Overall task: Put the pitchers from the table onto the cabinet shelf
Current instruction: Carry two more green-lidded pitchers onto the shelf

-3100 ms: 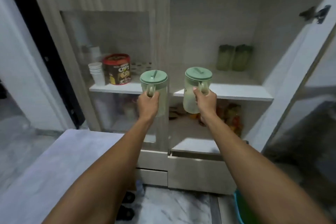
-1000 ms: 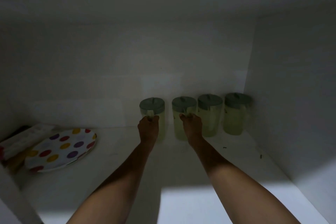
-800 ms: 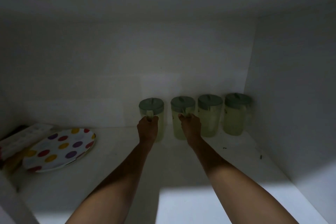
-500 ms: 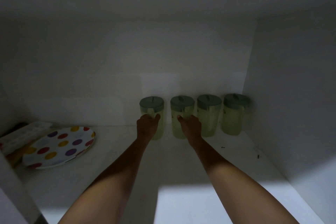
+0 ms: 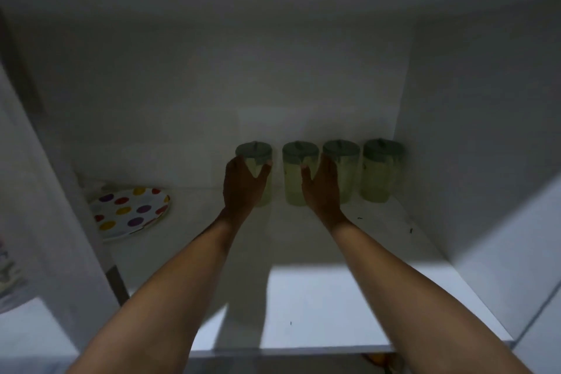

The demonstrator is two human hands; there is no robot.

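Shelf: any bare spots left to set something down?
Bare: shelf front, near the edge; also the strip between the spotted plate and the leftmost pitcher. Crowded: back right, where four pitchers stand in a close row running toward the side wall.

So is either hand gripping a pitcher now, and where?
Neither grips. Left hand and right hand are open, spread against the bodies of the leftmost pitcher and second pitcher.
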